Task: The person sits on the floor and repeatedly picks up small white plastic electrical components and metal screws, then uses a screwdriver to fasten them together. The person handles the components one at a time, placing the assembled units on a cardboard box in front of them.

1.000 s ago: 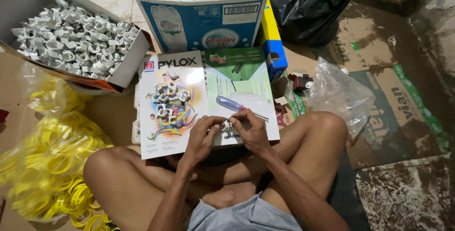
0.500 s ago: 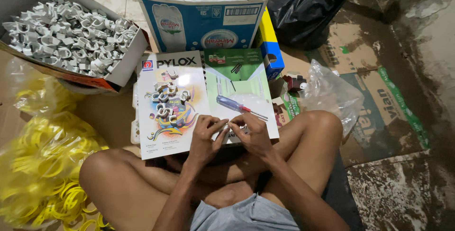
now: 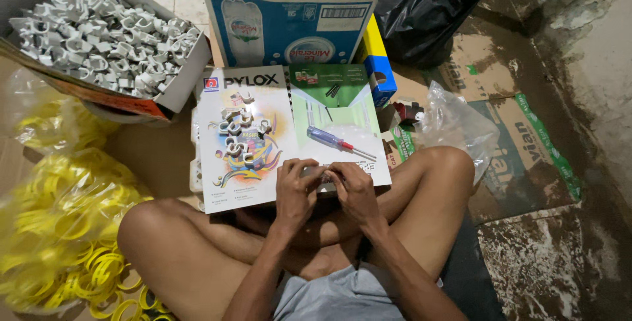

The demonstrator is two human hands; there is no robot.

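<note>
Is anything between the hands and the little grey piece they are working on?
No. The left hand and right hand both pinch the small grey piece directly, over the open booklet. The screwdriver lies apart, beyond the hands.

Just beyond the fingertips (image 3: 315,175): a screwdriver (image 3: 337,142) lying slantwise on the open catalogue (image 3: 329,113), with bare page on either side of it. Farther out from the fingers, to their left: a small cluster of grey clips (image 3: 242,135) on the left page. Beyond the catalogue, a blue-and-white carton (image 3: 286,28) walling off the far edge. Far left of the fingers: a box of grey clips (image 3: 99,38) and a bag of yellow rings (image 3: 62,229). To the right: a crumpled clear bag (image 3: 457,127), a black bag (image 3: 428,11). Bent knees closing both flanks.
</note>
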